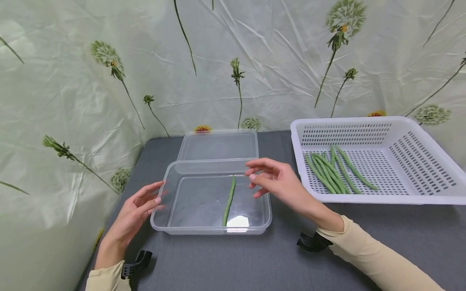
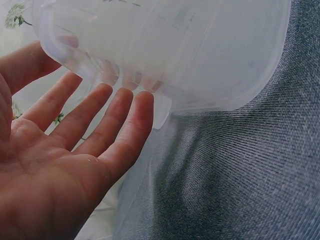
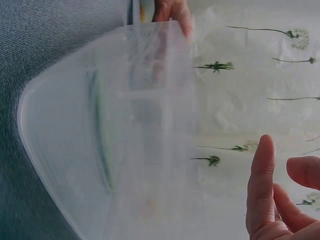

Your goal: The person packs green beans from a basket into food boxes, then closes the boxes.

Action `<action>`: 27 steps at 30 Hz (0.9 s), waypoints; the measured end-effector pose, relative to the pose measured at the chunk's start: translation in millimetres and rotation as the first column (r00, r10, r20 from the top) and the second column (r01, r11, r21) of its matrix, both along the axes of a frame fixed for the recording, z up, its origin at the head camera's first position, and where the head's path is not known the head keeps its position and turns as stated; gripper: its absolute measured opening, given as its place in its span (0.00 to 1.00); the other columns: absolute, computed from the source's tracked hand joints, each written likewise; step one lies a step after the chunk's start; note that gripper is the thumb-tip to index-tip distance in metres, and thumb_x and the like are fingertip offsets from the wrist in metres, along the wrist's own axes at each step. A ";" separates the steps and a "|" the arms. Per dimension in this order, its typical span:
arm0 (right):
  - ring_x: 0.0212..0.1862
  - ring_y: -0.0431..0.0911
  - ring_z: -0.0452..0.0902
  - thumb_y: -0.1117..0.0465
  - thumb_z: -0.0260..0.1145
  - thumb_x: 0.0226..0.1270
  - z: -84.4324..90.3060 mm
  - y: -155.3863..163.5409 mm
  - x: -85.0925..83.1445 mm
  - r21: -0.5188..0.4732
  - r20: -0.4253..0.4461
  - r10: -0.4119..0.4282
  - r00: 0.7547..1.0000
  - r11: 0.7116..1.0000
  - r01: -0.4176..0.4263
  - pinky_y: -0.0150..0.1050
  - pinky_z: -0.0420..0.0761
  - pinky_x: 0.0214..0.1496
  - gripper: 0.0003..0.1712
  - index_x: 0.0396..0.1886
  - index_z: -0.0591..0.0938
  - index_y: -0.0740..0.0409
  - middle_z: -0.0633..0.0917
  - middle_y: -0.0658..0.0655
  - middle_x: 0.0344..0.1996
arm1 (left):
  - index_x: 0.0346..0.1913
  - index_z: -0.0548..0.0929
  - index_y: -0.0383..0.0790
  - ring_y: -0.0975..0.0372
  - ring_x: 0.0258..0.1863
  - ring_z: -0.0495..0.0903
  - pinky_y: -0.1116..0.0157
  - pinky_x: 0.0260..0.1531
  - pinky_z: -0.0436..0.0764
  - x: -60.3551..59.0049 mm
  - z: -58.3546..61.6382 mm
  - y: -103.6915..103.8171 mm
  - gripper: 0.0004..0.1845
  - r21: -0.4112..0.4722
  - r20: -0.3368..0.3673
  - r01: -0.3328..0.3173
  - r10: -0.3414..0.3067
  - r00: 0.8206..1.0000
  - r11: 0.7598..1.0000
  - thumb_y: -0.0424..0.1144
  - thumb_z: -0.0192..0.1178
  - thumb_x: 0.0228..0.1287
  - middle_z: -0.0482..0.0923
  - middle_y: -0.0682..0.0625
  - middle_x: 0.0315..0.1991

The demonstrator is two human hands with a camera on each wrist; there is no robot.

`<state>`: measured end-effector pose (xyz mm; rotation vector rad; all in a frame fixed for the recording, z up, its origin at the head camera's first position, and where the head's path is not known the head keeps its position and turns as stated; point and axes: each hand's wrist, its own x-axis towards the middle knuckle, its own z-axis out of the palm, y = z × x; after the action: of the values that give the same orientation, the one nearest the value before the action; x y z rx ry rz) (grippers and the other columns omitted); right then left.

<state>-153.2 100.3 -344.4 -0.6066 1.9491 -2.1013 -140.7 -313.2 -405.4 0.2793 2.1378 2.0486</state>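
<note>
A clear plastic container [image 1: 189, 214] is sitting on the grey table [image 1: 255, 262] near the left edge, and a single green bean [image 1: 229, 201] is lying lengthwise on its floor, right of centre, with a white patch just beside its near end (a reflection or a label, it is hard to tell which). The left hand [image 1: 136, 210] is resting against the container's left wall with its fingers [image 2: 120, 115] straight and spread, pressing on the rim without curling round it. The right hand [image 1: 274, 178] is hovering over the container's far right corner, fingers loosely extended and holding nothing; in the right wrist view its fingertips [image 3: 262, 165] are standing apart from the blurred container wall.

Just beyond the container, a clear lid [image 1: 218, 145] is lying flat on the table. To the right, a white perforated basket [image 1: 418, 161] is holding a loose bunch of green beans [image 1: 335, 171], gathered toward its left side. A pale cloth printed with green flowers [image 1: 105, 56] is hanging behind and along the left of the table.
</note>
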 end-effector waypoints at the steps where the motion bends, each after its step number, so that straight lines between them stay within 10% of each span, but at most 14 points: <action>1: 0.43 0.58 0.81 0.66 0.64 0.70 2.2 3.7 1.9 0.008 -0.012 -0.002 1.000 1.000 0.002 0.54 0.85 0.39 0.19 0.60 0.78 0.58 0.81 0.63 0.50 | 0.72 0.64 0.33 0.61 0.63 0.72 0.62 0.52 0.80 0.0 0.2 -0.2 0.26 0.000 -0.001 -0.001 0.001 1.000 1.000 0.29 0.51 0.75 0.66 0.48 0.70; 27: 0.39 0.52 0.85 0.68 0.66 0.68 52.9 114.1 6.8 0.358 -0.244 -0.071 0.967 0.920 0.158 0.48 0.86 0.37 0.23 0.62 0.77 0.60 0.83 0.58 0.50 | 0.72 0.63 0.32 0.62 0.64 0.72 0.62 0.52 0.80 -0.2 -0.5 -0.1 0.25 0.018 -0.006 0.001 -0.001 1.000 1.000 0.28 0.51 0.75 0.66 0.47 0.70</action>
<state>-146.3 214.4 -291.4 -0.6874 2.4875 -1.7025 -140.9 -313.3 -405.9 0.2888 2.1229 2.0708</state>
